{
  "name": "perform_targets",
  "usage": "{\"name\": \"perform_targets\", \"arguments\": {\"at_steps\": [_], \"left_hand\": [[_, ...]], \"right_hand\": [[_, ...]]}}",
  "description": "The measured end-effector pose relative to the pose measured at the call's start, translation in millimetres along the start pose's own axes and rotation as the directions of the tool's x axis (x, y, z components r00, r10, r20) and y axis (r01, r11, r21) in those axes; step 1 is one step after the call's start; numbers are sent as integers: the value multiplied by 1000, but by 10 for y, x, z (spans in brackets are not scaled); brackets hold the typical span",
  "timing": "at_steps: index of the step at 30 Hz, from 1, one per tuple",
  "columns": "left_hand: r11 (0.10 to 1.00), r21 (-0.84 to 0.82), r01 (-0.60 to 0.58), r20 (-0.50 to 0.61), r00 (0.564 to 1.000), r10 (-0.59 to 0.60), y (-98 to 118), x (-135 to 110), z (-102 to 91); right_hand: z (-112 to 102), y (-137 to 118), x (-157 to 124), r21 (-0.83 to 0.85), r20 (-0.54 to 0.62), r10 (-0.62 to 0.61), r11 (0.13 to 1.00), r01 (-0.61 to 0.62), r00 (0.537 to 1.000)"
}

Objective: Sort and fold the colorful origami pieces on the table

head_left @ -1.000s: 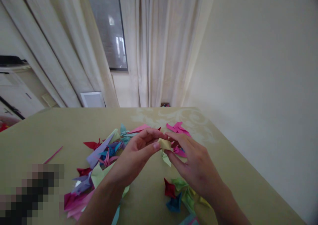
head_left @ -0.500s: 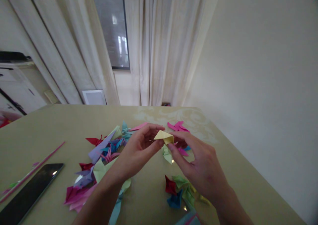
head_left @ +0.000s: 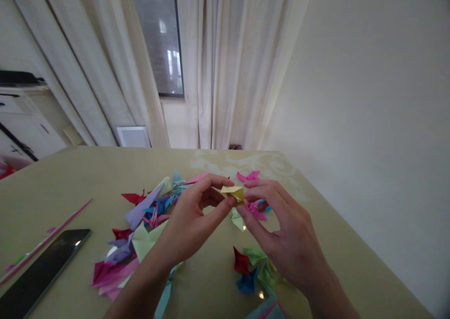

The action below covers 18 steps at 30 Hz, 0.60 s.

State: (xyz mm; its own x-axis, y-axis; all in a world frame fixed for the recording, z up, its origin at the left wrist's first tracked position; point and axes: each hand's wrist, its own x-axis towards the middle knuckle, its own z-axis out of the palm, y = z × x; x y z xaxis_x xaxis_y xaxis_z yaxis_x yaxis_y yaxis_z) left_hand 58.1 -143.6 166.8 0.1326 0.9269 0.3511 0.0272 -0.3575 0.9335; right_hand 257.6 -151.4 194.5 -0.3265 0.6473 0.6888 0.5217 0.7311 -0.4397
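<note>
A small piece of yellow folded origami paper is held up over the middle of the table. My left hand pinches its left side between thumb and fingers. My right hand is curled at its right end, thumb at the lower edge and fingertips by the side; the exact contact there is partly hidden. Behind and below my right hand lie pink folded papers and a pale green one.
Left of my left arm spreads a pile of coloured paper pieces, among them a purple one. A phone and a thin pink stick lie farther left. Red, blue and green folded papers sit near front.
The yellow paper has turned and now shows a narrower, flatter outline. My right fingers have shifted and spread slightly at its right end. My left hand stays nearly in place.
</note>
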Motion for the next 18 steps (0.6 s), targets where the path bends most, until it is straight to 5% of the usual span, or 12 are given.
{"name": "perform_targets", "arguments": {"at_steps": [12, 15, 18], "left_hand": [[986, 166, 10, 108, 994, -28, 134, -20, -45], [927, 374, 28, -1, 1000, -30, 25, 63, -293], [685, 708, 173, -190, 981, -51, -227, 158, -661]], "right_hand": [[-45, 24, -5, -101, -28, -50, 994, 47, 998], [-149, 75, -46, -174, 129, 3, 984, 20, 992], [-237, 168, -129, -270, 433, 126, 963, -5, 892]]}}
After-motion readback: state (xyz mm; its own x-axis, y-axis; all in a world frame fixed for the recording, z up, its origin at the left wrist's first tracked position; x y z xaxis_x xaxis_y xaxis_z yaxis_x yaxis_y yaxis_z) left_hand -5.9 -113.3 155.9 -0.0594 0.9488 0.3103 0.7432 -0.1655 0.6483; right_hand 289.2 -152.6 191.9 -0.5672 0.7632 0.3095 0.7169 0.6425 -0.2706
